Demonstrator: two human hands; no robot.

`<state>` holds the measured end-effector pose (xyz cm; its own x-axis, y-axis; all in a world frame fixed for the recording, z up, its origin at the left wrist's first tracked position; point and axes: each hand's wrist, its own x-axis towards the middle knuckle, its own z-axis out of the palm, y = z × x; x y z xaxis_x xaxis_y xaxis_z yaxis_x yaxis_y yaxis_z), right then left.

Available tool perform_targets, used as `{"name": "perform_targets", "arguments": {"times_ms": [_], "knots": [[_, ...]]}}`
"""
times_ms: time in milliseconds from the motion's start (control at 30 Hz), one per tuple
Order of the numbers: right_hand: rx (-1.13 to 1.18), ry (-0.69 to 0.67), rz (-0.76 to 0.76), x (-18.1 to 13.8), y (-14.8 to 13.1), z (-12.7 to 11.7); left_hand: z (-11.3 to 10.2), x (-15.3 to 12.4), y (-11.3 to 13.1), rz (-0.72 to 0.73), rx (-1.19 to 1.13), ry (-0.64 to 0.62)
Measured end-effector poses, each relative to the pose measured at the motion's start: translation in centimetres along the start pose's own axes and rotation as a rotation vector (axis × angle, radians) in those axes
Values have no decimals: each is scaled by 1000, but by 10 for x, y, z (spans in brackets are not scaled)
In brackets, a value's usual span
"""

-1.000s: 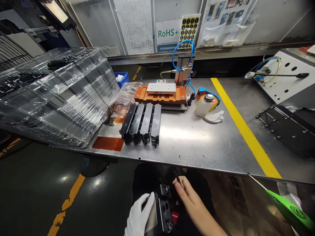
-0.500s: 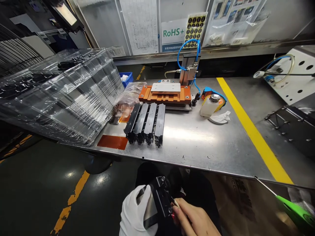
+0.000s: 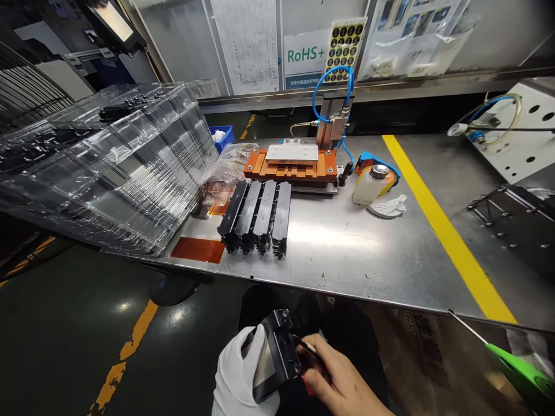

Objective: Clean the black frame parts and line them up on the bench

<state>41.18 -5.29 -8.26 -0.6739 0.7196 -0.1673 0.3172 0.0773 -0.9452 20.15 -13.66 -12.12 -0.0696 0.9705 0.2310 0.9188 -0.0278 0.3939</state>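
My left hand [image 3: 240, 370], in a white glove, is closed around a black plastic part [image 3: 284, 355] with a flat grey face, held tilted over my lap below the table edge. My bare right hand [image 3: 336, 372] pinches a slim tool [image 3: 311, 349] against the part's right side. Its tip is hidden and its kind cannot be made out. Something red [image 3: 308, 383] shows under the right fingers. Up on the table, several long black plastic parts [image 3: 259, 216] lie side by side.
An orange press fixture [image 3: 290, 167] with blue air hoses stands behind the row. Stacked clear plastic trays [image 3: 143, 167] rise at left. A white bottle [image 3: 367, 186] and a crumpled white cloth [image 3: 389, 206] sit right of the fixture. A green-handled tool [image 3: 515, 364] juts in at lower right.
My right hand has shifted slightly up along the part's right side, and its fingers have changed position on the slim tool. The left hand keeps its hold, nearly still.
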Motion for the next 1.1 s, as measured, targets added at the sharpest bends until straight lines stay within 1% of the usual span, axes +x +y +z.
{"name": "perform_targets", "arguments": {"times_ms": [67, 200, 267, 300, 367, 467, 567, 633, 700, 767, 867, 967, 1100], "knots": [[3, 33, -23, 4, 2, 5, 2, 1, -1, -12, 23, 8], [-122, 191, -165, 9, 13, 16, 2, -3, 1, 24, 137, 136], [-159, 206, -187, 9, 17, 17, -2, -5, 1, 41, 164, 159], [-140, 178, -156, 9, 18, 17, -6, -5, 0, 32, 163, 142], [-34, 107, -29, 6, 19, 15, -15, -3, -1, -10, 150, 80], [100, 13, 147, 3, 18, 14, -31, 4, -3, -71, 162, -73], [128, -101, 265, 1, 20, 18, -42, 13, -3, -56, 269, -192], [132, -162, 332, 0, 23, 22, -44, 16, -3, -32, 352, -252], [123, -172, 365, 0, 25, 25, -43, 18, -3, 1, 415, -307], [113, -152, 378, -1, 28, 26, -41, 20, -4, 38, 469, -354], [144, -117, 394, -1, 33, 30, -41, 24, -3, 92, 538, -389], [302, -99, 453, -1, 40, 41, -41, 29, 1, 121, 580, -418], [625, -113, 582, 2, 44, 59, -39, 32, 4, 113, 594, -460]]}}
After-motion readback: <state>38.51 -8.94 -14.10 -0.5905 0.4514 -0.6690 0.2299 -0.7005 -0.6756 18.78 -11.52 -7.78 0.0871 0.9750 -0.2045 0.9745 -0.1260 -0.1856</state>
